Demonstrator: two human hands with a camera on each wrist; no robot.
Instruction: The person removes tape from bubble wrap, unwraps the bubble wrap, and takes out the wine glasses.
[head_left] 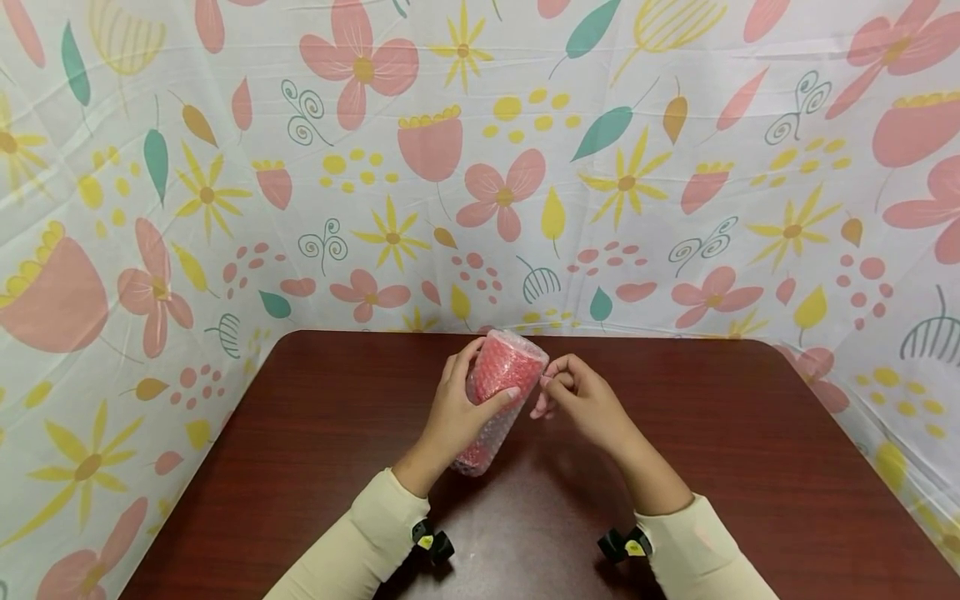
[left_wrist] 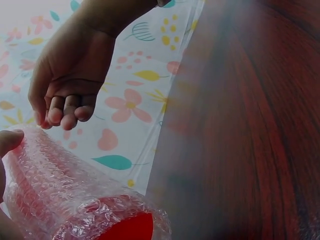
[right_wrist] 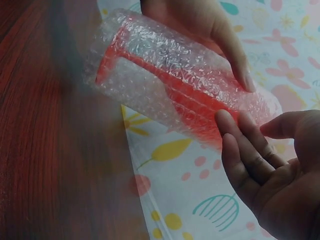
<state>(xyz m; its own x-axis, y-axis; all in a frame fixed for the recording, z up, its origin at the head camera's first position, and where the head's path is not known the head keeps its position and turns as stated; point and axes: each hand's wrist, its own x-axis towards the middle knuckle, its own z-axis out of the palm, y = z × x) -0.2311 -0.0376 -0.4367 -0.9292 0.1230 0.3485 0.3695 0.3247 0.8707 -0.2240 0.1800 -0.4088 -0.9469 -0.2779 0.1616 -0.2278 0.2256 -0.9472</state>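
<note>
A red item in clear bubble wrap (head_left: 504,375) is held tilted above the table, its upper end leaning right in the head view. My left hand (head_left: 457,408) grips it from the left, thumb across the front. At its upper right edge my right hand (head_left: 585,400) pinches the wrap between thumb and index finger, the other fingers loosely curled. In the left wrist view the wrapped item (left_wrist: 65,185) shows a red end, with the right hand (left_wrist: 75,75) above it. The right wrist view shows the wrapped item (right_wrist: 170,75), the left hand (right_wrist: 210,25) behind it and the right hand (right_wrist: 275,170) at its edge.
The dark red-brown wooden table (head_left: 300,517) has rounded far corners. A white cloth (head_left: 480,192) with flowers and leaves hangs behind it and along both sides. Black devices (head_left: 433,542) are strapped at both wrists.
</note>
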